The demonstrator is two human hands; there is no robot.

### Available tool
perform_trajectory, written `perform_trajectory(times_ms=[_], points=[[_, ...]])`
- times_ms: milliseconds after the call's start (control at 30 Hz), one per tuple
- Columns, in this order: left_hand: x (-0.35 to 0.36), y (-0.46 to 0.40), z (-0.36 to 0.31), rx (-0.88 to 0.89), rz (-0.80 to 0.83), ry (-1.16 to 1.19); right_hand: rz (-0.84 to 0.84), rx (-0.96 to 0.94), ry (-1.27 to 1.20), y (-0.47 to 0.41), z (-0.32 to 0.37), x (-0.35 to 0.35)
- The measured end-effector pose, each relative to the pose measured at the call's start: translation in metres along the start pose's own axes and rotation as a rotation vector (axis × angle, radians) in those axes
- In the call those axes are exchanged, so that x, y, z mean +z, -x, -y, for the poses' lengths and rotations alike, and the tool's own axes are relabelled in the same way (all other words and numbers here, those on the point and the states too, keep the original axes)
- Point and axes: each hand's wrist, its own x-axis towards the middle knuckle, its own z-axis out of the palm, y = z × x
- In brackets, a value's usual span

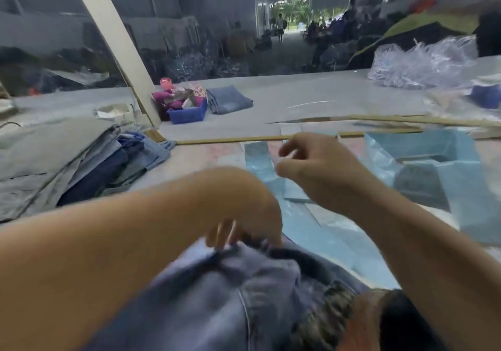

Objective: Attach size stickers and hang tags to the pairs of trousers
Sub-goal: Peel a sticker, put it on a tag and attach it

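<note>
Head view, heavy motion blur. Left hand (244,215) is down on the bunched top edge of the blue denim trousers (217,296) at bottom centre, fingers curled into the fabric and gripping it. Right hand (317,169) is raised above the table, well clear of the trousers, fingers loosely curled with thumb and forefinger close together; too blurred to tell whether it pinches anything, so grip state unknown.

Trousers lie bunched at the near edge of the table (311,101), directly under the left forearm. Just beyond them, pale blue sheets or strips (306,228) lie flat on the surface, running under the right hand. Right of that hand sits a light blue open box or bag (433,155); contents not readable.

Left side: stack of folded garments (76,166), grey on top, blue denim beneath. Further back, a blue tray (187,114) with pink and magenta items, and just beside it to the right one folded pair of jeans (230,99). Far right: heap of clear plastic bags (423,63). A pale slanted post (113,41) rises from the table at left. People are in the background, blurred.
</note>
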Motion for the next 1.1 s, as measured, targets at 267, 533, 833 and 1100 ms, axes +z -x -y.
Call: perform_trajectory(times_ms=[267,533,833,1100], points=[[0.013,-0.145,0.091,-0.245,-0.46,0.242,0.131,0.261,0.045,-0.119,-0.062,0.12],[0.05,-0.208,0.123,0.021,-0.3,0.798,0.264,0.521,-0.083,-0.12,-0.142,0.149],[0.048,-0.209,0.129,-0.059,-0.329,1.267,0.494,0.475,0.007,-0.112,-0.143,0.156],[0.046,-0.212,0.164,-0.278,-0.75,1.394,0.427,0.594,-0.094,-0.11,-0.147,0.156]])
